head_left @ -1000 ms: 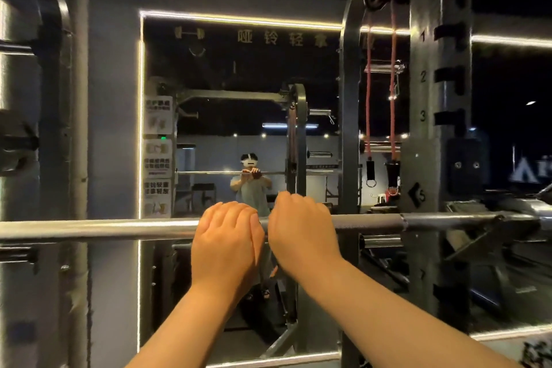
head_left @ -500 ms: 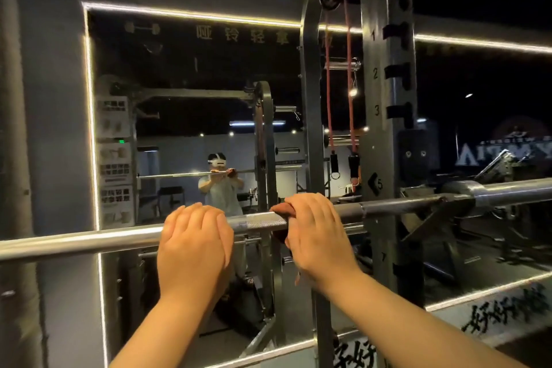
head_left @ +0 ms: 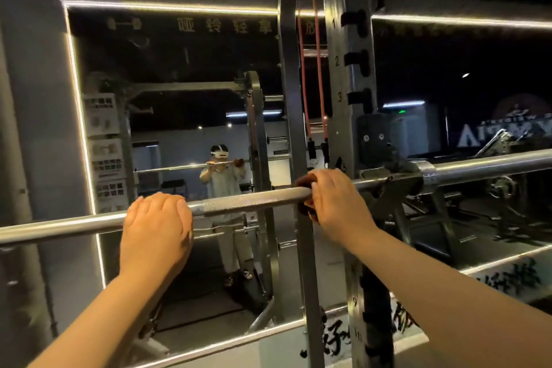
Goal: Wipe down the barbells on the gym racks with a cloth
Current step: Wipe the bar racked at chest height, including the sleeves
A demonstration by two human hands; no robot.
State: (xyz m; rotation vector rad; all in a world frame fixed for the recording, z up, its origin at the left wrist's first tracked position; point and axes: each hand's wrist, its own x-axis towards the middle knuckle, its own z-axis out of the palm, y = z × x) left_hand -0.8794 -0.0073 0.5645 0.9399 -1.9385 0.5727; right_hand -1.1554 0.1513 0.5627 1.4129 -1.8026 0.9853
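I am looking at a long silver barbell (head_left: 254,203) that is running across the view from left to right, and its right end is sitting a bit higher. On the right it is resting on a hook (head_left: 391,188) of the gym rack.

My left hand (head_left: 156,230) is holding the smooth part of the barbell, with its fingers curling over the top. My right hand (head_left: 337,203) is holding a brown cloth (head_left: 303,183) tight around the barbell, farther to the right and near the hook. The cloth is poking out at the left side of that hand and a little under it. The rough grip part of the barbell is showing between my two hands, so they are sitting well apart.

A tall grey rack post (head_left: 348,84) is standing just behind my right hand. It is showing the numbers 1, 2 and 3 beside black slots. Two red bands (head_left: 302,75) are hanging down from a ring at the top, just left of the post.

Far behind the barbell a big mirror (head_left: 179,84) is hanging on the wall, and a bright light strip (head_left: 167,5) is glowing along its edge. In the mirror a person (head_left: 219,185) wearing a white headset is holding a bar with both hands.
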